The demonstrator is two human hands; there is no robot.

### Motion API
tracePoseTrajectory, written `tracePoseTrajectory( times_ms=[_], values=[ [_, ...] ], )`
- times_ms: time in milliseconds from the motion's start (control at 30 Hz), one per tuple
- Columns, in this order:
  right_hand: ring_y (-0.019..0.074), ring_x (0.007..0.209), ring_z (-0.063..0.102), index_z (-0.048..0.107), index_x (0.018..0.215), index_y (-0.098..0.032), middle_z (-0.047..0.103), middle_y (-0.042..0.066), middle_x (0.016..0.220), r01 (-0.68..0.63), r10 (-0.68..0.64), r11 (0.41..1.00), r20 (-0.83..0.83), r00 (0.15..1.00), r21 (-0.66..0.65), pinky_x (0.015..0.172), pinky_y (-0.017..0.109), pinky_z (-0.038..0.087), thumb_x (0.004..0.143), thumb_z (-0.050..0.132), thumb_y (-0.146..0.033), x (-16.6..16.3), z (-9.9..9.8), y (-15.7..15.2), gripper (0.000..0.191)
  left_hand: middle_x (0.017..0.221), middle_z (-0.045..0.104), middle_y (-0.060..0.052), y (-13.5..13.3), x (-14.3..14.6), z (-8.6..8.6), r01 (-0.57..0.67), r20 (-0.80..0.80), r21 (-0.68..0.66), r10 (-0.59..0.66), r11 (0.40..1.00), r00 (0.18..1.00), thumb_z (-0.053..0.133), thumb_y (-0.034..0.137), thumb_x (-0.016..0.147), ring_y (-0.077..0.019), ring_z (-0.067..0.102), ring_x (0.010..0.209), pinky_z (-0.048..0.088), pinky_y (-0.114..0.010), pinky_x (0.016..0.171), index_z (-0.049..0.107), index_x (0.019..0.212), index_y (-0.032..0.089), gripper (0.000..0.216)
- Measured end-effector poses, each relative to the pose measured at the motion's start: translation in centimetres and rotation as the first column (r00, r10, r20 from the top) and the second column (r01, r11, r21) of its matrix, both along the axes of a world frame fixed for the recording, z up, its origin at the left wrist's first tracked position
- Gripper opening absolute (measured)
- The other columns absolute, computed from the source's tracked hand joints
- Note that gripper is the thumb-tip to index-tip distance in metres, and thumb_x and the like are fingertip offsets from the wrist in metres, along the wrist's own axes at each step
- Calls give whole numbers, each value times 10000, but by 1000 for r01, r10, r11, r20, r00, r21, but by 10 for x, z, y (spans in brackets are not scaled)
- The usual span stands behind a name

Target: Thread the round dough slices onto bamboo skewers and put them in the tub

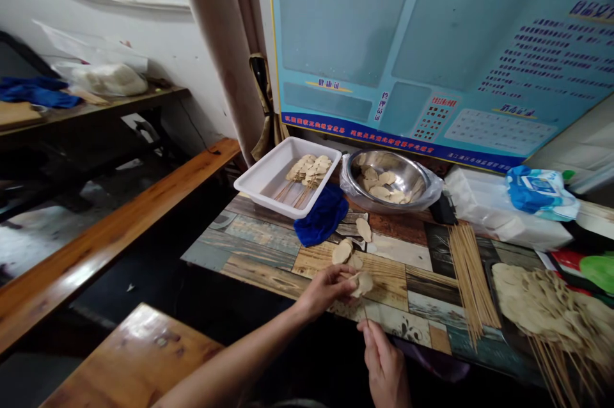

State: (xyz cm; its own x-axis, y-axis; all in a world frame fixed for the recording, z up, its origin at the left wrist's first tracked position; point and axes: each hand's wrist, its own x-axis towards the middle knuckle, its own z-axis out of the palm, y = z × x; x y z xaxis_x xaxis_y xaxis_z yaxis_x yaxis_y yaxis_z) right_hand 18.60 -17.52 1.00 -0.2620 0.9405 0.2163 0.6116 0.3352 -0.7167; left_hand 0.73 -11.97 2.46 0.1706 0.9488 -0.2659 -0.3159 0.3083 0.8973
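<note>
My left hand (pixel 329 290) is closed on a pale, flat, round slice (pixel 363 284) above the table's near edge. In my right hand (pixel 384 357), lower and to the right, the fingers pinch a thin wooden skewer (pixel 365 312). Its upper end points up at the slice; whether it has pierced it I cannot tell. Just beyond my left hand lie a few loose slices (pixel 342 251), with another slice (pixel 363 229) farther back. What the slices are made of is not plain.
A white tray (pixel 259 187) holds skewered slices. Beside it stand a blue cloth (pixel 323 216) and a steel bowl (pixel 412 203) with loose slices. Bare skewers (pixel 472 286) lie right, near a heap of loaded skewers (pixel 542 306). A wooden bench (pixel 115 222) runs along the left.
</note>
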Motion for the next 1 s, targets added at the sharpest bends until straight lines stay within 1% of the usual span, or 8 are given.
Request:
tracePoseTrajectory(
  times_ms=[67,167,233,333,533,733,867,1000],
  values=[
    [187,738,737,685,906,-156,757,129,828,13,-12,1000,12,1000,-1,648,186,560,966,238,-475,4,0,0,552,755,604,-19,8,-9,-4,-35,-291,163,82,986,953,642,413,740,-146,575,694,441,-264,667,583,945,152,337],
    [192,751,738,681,914,-151,756,137,829,27,-27,1000,8,1000,0,646,180,558,966,237,-479,9,-1,-2,555,844,581,-43,25,-23,-11,35,-688,407,281,913,669,619,320,760,-173,538,797,419,-279,731,610,860,168,183],
    [192,762,738,681,915,-147,756,142,837,30,-30,1000,-2,1000,-1,651,172,555,967,241,-474,11,-2,-3,551,903,573,-59,34,-27,-16,141,-796,455,331,879,506,633,280,741,-194,523,853,412,-297,772,620,885,180,175],
    [189,771,737,675,952,-135,755,145,851,24,-25,1000,-6,1000,-6,666,168,553,970,245,-458,14,-4,-6,538,901,580,-65,45,-30,-20,231,-849,422,292,877,440,617,258,750,-190,528,831,411,-285,757,639,889,175,163],
    [176,758,735,674,914,-140,752,145,857,25,-24,999,18,1000,-32,667,158,548,975,248,-429,16,-5,-7,518,785,603,-11,57,-41,-13,245,-821,296,115,923,559,609,203,722,-149,562,760,404,-224,703,692,787,168,111],
    [158,742,735,667,920,-131,753,134,824,2,-2,1000,20,1000,13,657,126,535,979,267,-400,14,-3,-5,485,740,575,-6,60,-42,-12,95,-741,331,196,939,642,593,239,698,-139,532,714,402,-229,672,642,666,155,103],
    [151,710,732,659,917,-123,750,130,803,-11,10,1000,8,1000,24,645,125,528,982,248,-404,9,3,-7,502,711,568,10,59,-39,-9,-232,-328,230,299,945,896,596,287,678,-119,535,668,450,-240,660,543,675,160,137],
    [143,672,725,649,912,-143,747,115,801,-54,54,998,13,998,-14,617,135,522,986,232,-389,0,5,-7,490,620,516,49,54,-35,-1,-294,75,-54,298,954,952,676,295,627,-102,531,583,508,-270,601,520,732,168,226]
  ],
)
